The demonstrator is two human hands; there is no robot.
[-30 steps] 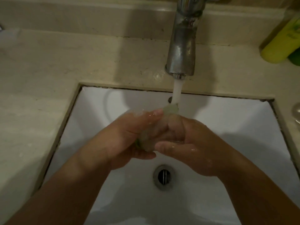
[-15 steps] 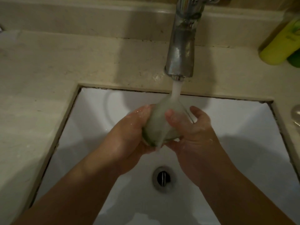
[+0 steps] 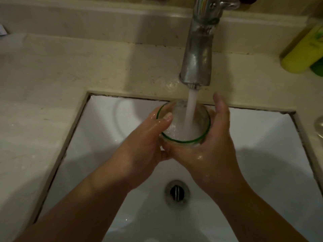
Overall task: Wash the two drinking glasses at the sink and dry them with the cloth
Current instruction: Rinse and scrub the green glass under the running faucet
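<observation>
A clear drinking glass (image 3: 201, 117) with a green rim is held upright over the white sink (image 3: 262, 154), mouth up under the chrome tap (image 3: 197, 55). Water streams from the tap straight into it. My left hand (image 3: 146, 138) grips its left side, thumb over the rim. My right hand (image 3: 209, 151) cups it from below and the right, with the fingers reaching up behind it. A second glass (image 3: 319, 124) shows only as a sliver at the right edge. No cloth is in view.
A beige stone counter (image 3: 52, 84) surrounds the sink, with a raised ledge behind. Yellow-green bottles (image 3: 304, 51) stand at the back right. The metal drain (image 3: 176, 192) lies below my hands.
The glass lay tilted with its base toward the tap; now it stands mouth up and water runs into it. Both hands have risen closer to the tap, and the right hand opened around the glass.
</observation>
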